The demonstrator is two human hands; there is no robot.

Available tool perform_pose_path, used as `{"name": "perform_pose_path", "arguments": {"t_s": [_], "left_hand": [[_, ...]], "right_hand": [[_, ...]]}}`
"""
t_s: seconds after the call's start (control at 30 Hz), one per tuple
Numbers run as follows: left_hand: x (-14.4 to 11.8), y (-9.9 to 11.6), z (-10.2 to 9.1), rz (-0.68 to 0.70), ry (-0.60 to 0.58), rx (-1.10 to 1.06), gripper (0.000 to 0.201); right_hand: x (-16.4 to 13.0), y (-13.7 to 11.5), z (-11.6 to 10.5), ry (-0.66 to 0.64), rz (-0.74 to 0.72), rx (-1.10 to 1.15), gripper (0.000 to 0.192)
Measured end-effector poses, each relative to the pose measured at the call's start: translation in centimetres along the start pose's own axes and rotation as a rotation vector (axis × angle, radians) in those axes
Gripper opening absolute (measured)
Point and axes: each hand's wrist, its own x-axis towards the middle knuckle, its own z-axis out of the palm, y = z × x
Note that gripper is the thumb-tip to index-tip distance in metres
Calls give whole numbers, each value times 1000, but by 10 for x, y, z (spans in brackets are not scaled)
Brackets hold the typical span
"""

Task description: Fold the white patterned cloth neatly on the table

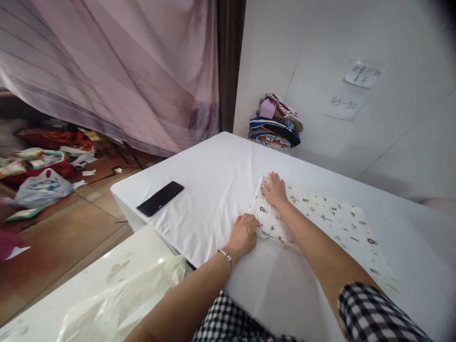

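Two hands are pressed on a folded cloth (320, 223) on the white worktop (221, 180), left hand (245, 233) curled at its corner, right hand (275, 189) flat; layers could be skewed if pushed unevenly.

Two hands on table: left hand (244, 233), right hand (274, 189). One bracelet (225, 255), on left wrist. One folded printed cloth (322, 223). One phone (160, 198). One table (221, 175), white cover. One stack of folded clothes (276, 121); number of pieces in it unclear. Two paper notes (352, 90) on wall. One curtain (117, 66). One clear plastic bag (121, 297). Floor clutter beyond count.
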Motion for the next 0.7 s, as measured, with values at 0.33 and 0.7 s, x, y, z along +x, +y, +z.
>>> {"name": "perform_pose_path", "arguments": {"t_s": [0.33, 0.7], "left_hand": [[0, 0, 0, -14, -13, -39, 32], [2, -1, -1, 38, -3, 17, 25]], "right_hand": [[15, -6, 27, -266, 62, -40, 62], [10, -11, 23, -246, 112, 18, 57]]}}
